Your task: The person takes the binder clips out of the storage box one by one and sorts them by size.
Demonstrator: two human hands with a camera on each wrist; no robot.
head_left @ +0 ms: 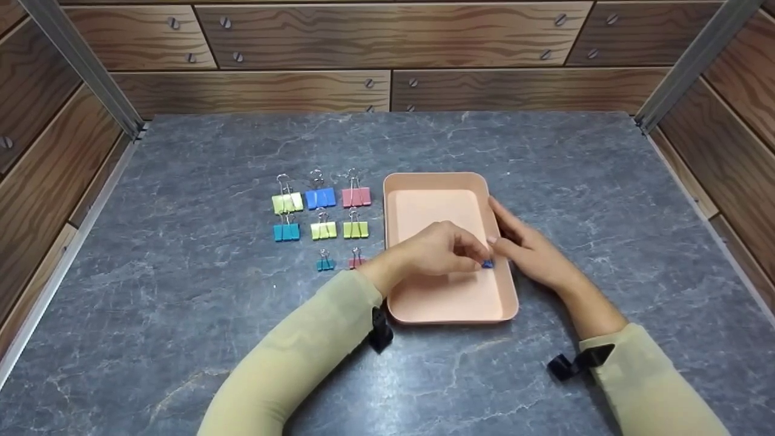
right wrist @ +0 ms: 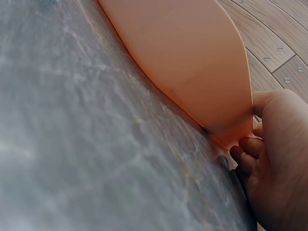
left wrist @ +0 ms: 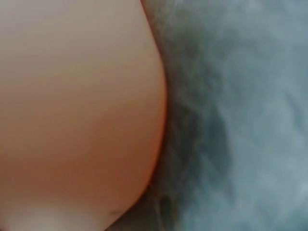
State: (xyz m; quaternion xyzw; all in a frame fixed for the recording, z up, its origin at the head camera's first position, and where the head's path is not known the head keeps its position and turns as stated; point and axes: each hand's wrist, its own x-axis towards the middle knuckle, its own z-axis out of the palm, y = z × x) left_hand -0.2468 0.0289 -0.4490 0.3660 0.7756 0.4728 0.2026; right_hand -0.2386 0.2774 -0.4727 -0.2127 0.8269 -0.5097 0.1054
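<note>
A peach tray [head_left: 451, 315] stands on the table, its outer wall [left wrist: 82, 96] filling much of the left wrist view. My left hand [head_left: 439, 249] reaches over it from the left, thumb and fingers pinching a small blue binder clip [head_left: 487, 264] by the inner right wall. Most of that clip is hidden by the fingers. Outside the tray's right side is my right hand [head_left: 533, 254]. Its thumb lies at the rim, and its curled fingers [right wrist: 248, 154] hold the outer wall low down in the right wrist view.
Left of the tray, binder clips lie in rows: large yellow-green [head_left: 287, 203], blue [head_left: 320, 198] and pink [head_left: 356, 197] ones at the back. Smaller teal [head_left: 286, 232] and yellow [head_left: 323, 230] ones sit nearer, then a small pink clip [head_left: 356, 263] partly behind my left wrist.
</note>
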